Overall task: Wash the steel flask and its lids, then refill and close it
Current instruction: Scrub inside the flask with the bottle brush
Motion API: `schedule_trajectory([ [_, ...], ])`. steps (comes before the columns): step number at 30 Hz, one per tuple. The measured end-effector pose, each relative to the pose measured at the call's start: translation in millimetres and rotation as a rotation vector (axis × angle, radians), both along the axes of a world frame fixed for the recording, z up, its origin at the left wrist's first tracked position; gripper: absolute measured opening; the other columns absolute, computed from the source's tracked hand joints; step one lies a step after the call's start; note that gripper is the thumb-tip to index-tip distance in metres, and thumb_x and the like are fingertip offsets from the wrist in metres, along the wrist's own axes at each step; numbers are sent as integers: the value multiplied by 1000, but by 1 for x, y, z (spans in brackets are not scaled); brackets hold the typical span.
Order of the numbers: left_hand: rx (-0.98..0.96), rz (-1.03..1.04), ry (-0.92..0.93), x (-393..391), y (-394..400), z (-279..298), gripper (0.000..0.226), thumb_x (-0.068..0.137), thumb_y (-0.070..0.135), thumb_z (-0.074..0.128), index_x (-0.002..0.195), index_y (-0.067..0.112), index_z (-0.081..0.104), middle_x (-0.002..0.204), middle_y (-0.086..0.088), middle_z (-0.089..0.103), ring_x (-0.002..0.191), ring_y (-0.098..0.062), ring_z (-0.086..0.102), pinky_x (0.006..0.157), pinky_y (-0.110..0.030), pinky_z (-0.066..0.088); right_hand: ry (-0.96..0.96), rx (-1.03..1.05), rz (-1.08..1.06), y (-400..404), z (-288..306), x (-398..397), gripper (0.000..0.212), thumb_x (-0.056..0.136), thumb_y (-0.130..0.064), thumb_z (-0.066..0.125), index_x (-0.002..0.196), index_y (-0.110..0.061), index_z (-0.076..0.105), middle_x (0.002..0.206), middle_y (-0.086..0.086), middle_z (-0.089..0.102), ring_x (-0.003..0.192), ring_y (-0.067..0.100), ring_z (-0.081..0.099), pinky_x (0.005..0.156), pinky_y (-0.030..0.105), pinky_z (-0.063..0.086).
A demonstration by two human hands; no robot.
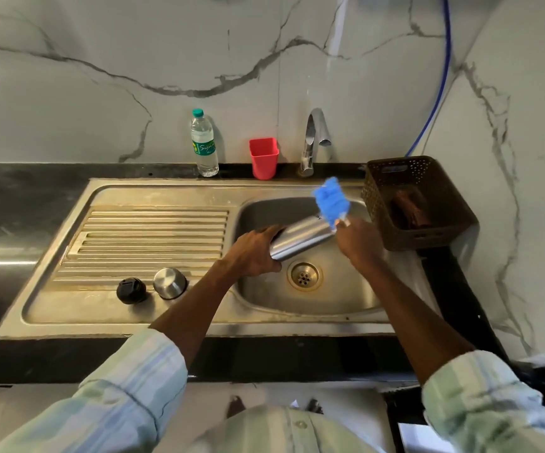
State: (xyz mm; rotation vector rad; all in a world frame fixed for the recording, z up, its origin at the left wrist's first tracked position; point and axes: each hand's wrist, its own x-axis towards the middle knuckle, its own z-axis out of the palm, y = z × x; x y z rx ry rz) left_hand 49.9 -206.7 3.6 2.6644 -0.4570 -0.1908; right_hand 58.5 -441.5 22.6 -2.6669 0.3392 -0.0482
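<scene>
Left grip (254, 253) holding flask (300, 238), steel sink (339, 299), marble wall (101, 93)

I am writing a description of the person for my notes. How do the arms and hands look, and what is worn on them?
Both hands, the left hand and the right hand, are bare: no gloves, and no rings or watch that I can see. Both forearms are uncovered. The sleeves belong to a light shirt with pale green and blue stripes, and they are pushed up toward the elbows.

Both arms reach forward, left hand (254, 253) in a closed grip, right hand (359, 240) likewise.
</scene>
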Motion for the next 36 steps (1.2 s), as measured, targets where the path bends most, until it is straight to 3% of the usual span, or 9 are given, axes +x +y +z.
schedule_trajectory([
  [4,-31,26,-7,1,0,-3,93,63,35,85,144,18,42,135,-9,53,114,-30,57,95,-42,49,-42,-58,375,44,-9,-41,39,101,-39,42,138,-27,46,102,11,67,95,35,65,72,36,47],
  [8,-40,51,6,-3,-3,-7,95,62,37,86,145,19,43,132,-6,54,110,-26,58,93,-40,50,-18,78,54,16,-1,-6,32,101,-38,43,119,-17,60,102,11,68,88,27,61,72,34,44],
  [13,-90,95,-12,-1,-5,-13,87,63,34,85,136,15,44,130,-7,58,109,-29,59,90,-40,50,-14,31,337,51,-11,-31,36,100,-41,43,132,-29,53,106,12,68,95,35,64,77,37,48],
  [18,-104,118,-2,-2,-3,-15,85,59,34,88,130,15,44,123,-7,60,104,-28,61,87,-41,52,-10,83,2,11,-1,11,36,101,-39,44,116,-12,62,106,14,68,83,23,55,70,31,39],
  [22,-564,275,55,8,-4,-18,86,55,34,92,129,17,51,121,4,62,109,-20,63,90,-41,56,-158,92,357,46,-17,-27,35,100,-41,45,122,-19,61,103,13,70,92,33,64,75,39,50],
  [25,-823,378,239,8,0,-7,79,50,34,90,120,16,57,111,0,63,94,-17,65,71,-28,57,-197,271,171,36,-14,-12,37,100,-46,43,111,-18,65,99,9,71,89,29,66,74,38,52],
  [27,-1020,374,458,5,3,-5,76,52,28,88,120,13,58,109,-11,63,84,-23,67,61,-31,57,-244,380,57,29,-7,2,38,101,-46,43,113,-18,66,98,8,71,90,28,66,73,35,51],
  [32,-1446,359,810,-4,12,-12,64,66,25,77,123,3,56,98,-20,70,78,-31,69,68,-38,60,-305,85,498,50,-29,-33,42,100,-45,41,132,-23,57,104,13,71,92,34,65,72,42,54],
  [36,-1513,305,999,-15,25,-23,98,57,29,90,136,-6,43,106,-30,67,87,-35,71,68,-38,61,-224,345,128,29,-18,2,40,101,-48,41,116,-19,64,98,8,71,89,27,67,76,41,55],
])
